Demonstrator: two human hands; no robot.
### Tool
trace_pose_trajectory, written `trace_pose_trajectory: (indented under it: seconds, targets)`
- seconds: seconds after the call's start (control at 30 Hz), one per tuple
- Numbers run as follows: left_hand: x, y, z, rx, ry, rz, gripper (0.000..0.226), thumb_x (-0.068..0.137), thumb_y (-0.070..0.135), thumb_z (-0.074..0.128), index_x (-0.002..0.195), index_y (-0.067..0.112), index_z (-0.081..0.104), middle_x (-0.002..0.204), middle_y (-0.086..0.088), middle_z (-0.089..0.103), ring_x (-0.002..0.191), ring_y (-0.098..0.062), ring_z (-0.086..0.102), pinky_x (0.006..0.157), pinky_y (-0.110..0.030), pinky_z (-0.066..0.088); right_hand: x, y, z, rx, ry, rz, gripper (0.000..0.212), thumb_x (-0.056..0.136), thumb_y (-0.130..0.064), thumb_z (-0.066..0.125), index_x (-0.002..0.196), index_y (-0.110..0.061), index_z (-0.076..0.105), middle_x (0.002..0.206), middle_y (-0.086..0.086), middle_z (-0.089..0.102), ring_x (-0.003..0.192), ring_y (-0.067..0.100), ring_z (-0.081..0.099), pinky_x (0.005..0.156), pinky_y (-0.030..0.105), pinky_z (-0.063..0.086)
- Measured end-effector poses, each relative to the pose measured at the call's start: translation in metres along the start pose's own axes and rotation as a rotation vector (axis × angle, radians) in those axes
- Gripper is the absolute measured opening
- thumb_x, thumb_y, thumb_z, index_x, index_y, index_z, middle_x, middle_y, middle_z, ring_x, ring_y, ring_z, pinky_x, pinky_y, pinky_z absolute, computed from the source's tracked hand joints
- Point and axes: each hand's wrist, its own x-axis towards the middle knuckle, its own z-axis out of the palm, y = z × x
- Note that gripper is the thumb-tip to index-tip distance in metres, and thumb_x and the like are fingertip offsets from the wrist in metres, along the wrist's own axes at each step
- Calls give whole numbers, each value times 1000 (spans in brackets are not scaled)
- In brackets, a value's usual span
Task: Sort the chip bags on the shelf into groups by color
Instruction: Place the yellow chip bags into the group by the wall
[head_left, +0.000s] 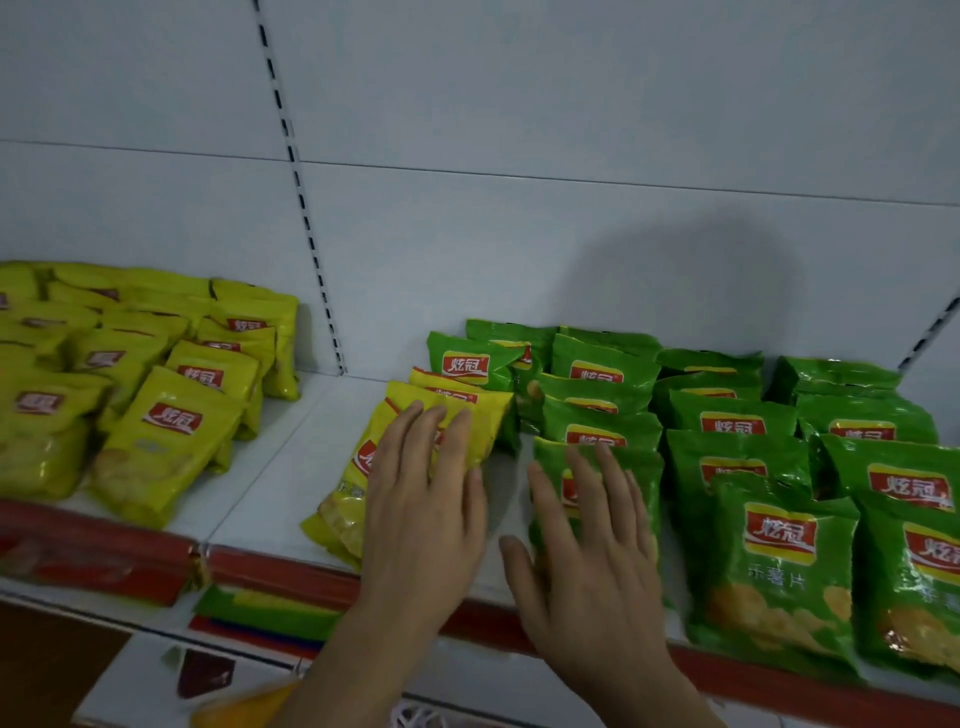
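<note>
A pile of yellow chip bags (130, 374) fills the left part of the white shelf (280, 467). Several green chip bags (769, 467) cover its right part. Between them, two yellow bags (483, 410) lie stacked against the green group. My left hand (426, 499) rests flat on the top yellow bag, fingers straight and spread. Beside it, my right hand (587, 530) lies flat on a green bag (644, 467) at the left edge of the green group, fingers straight. Neither hand grips anything.
The shelf has a red front rail (270, 571) and a white back panel with a slotted upright (301, 197). A strip of bare shelf separates the yellow pile from the middle bags. Below the rail, a lower shelf holds blurred coloured packets (260, 613).
</note>
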Motion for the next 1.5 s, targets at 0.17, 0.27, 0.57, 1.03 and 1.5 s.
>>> trace_pose_trajectory:
  seconds: [0.17, 0.27, 0.57, 1.03, 1.5]
  targets:
    - [-9, -59, -5, -18, -77, -261, 57, 104, 41, 45, 154, 15, 41, 151, -14, 50, 142, -35, 44, 113, -56, 43, 11, -48, 21, 45, -8, -35, 66, 103, -58, 52, 154, -17, 53, 155, 16, 52, 154, 41, 36, 121, 63, 36]
    - [-12, -81, -5, -89, -265, -417, 76, 100, 66, 42, 160, 22, 27, 150, -9, 54, 135, -29, 52, 107, -48, 49, 19, -72, 34, -21, -34, 3, 64, 100, -57, 54, 151, -19, 57, 145, 16, 59, 144, 43, 48, 117, 64, 39]
    - [0, -126, -19, -496, -404, -357, 45, 93, 73, 47, 115, 36, 62, 105, 14, 60, 95, -2, 62, 78, -24, 53, 18, -95, 57, -26, 144, 10, 40, 95, -26, 73, 133, -14, 71, 125, 11, 69, 123, 38, 63, 112, 61, 45]
    - [10, -165, -41, -507, -161, -502, 62, 89, 73, 43, 116, 17, 46, 83, 8, 66, 67, -13, 64, 57, -37, 55, 41, -98, 76, -312, -145, 301, 86, 87, -69, 64, 158, -25, 45, 134, 23, 63, 133, 46, 54, 120, 60, 37]
    - [36, -135, -48, -819, -241, -547, 33, 106, 52, 38, 131, 31, 43, 103, 25, 61, 90, 7, 62, 68, -20, 48, 48, -106, 40, 371, 78, 120, 66, 98, -38, 71, 159, -32, 45, 132, -9, 49, 104, 14, 59, 78, 30, 54]
